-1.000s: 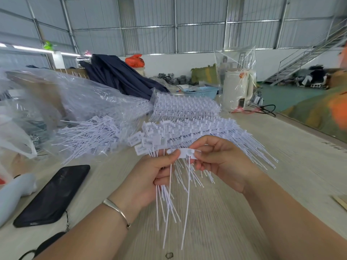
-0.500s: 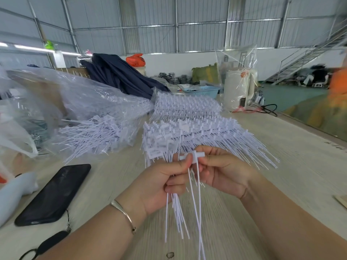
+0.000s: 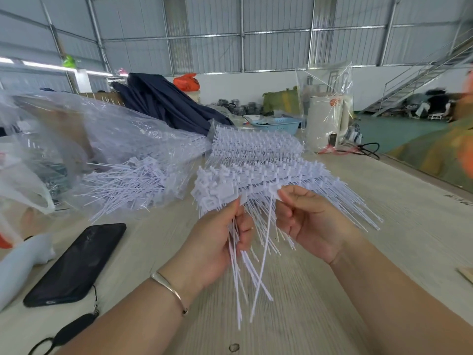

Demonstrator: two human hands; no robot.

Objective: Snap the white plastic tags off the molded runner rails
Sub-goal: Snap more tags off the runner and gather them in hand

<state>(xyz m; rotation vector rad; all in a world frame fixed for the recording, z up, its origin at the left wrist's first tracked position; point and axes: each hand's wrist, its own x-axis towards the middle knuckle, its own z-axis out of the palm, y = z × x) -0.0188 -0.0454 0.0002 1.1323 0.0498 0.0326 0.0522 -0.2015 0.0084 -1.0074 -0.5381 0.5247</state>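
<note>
Left hand (image 3: pixel 217 242) grips a bundle of loose white tags (image 3: pixel 217 194), stems hanging down; right hand (image 3: pixel 304 221) pinches one tag (image 3: pixel 271 192) by its head at the front runner rail (image 3: pixel 294 175). Rails sit mid-counter (image 3: pixel 409 239), phone (image 3: pixel 76 262) near the left edge.

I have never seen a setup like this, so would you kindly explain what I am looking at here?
There is no machine: a camera worn on a person's head looks down at their two bare hands over a pale wooden table. The left hand grips a bundle of loose white plastic tags with long thin tails. The right hand pinches a single white tag at the front of the stacked white molded runner rails. On the left lie a black phone and a clear plastic bag of finished tags.
</note>
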